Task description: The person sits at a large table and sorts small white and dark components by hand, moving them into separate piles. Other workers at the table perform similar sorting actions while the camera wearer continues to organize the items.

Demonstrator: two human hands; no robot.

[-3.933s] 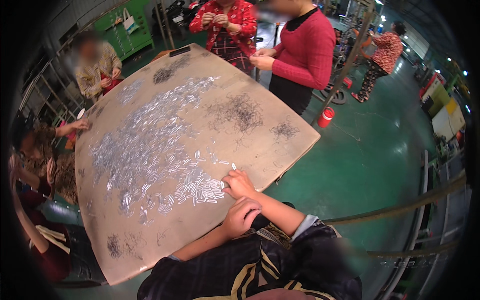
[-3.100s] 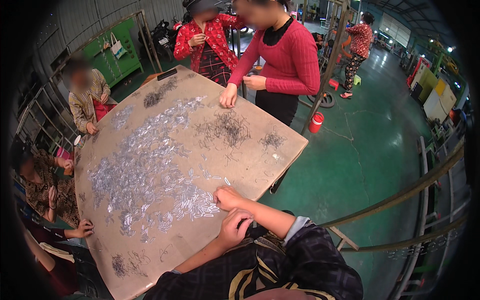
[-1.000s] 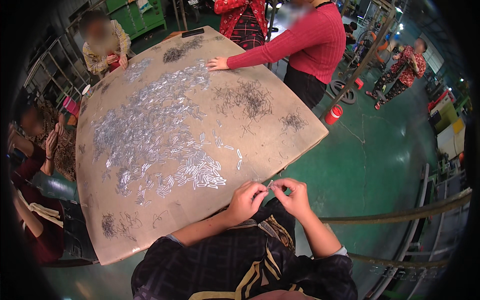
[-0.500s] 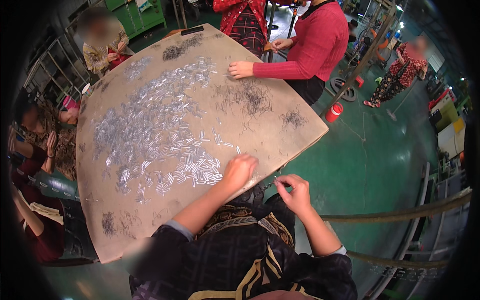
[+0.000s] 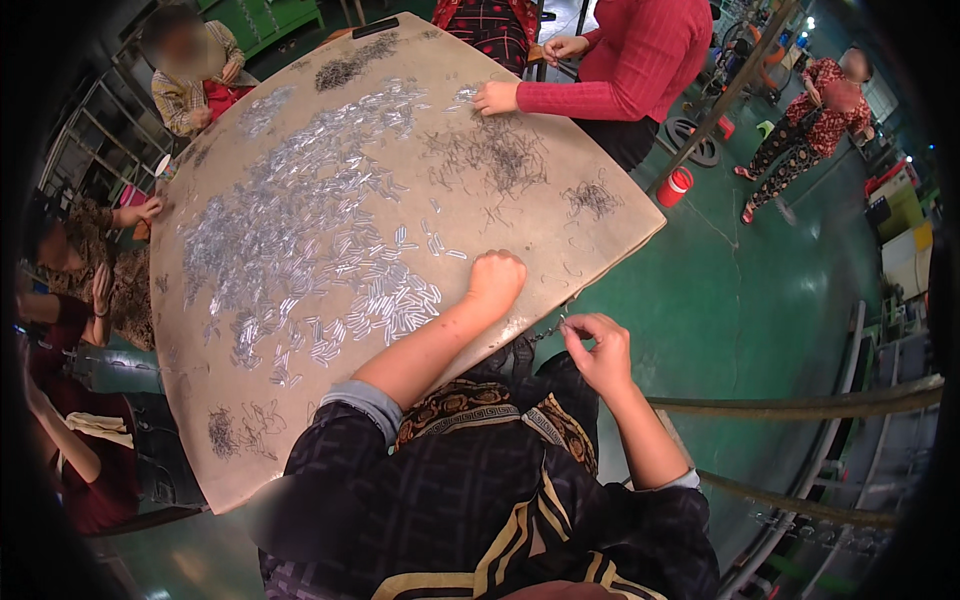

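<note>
A tan covered table (image 5: 330, 420) carries a wide spread of small shiny silver elongated pieces (image 5: 290, 240) and heaps of thin dark curved wire pieces (image 5: 500, 160). My left hand (image 5: 497, 280) is over the near right part of the table, its fingers curled closed; whatever they hold is hidden. Just off the table's near edge, my right hand (image 5: 602, 350) pinches with thumb and forefinger. A short dark chain-like strand (image 5: 545, 332) runs from near the pinch toward the table edge, too small to make out fully.
Across the table, a co-worker's hand (image 5: 495, 98) in a red sleeve touches pieces. Other people sit along the left side. A smaller wire heap (image 5: 592, 200) lies by the right corner. A red container (image 5: 676, 186) stands on the green floor (image 5: 720, 300). A paper cup (image 5: 165, 168) is at the left edge.
My left hand has moved up and slightly right, away from the near silver pieces, with its fingers curled. My right hand has shifted a little right and up, still pinching.
</note>
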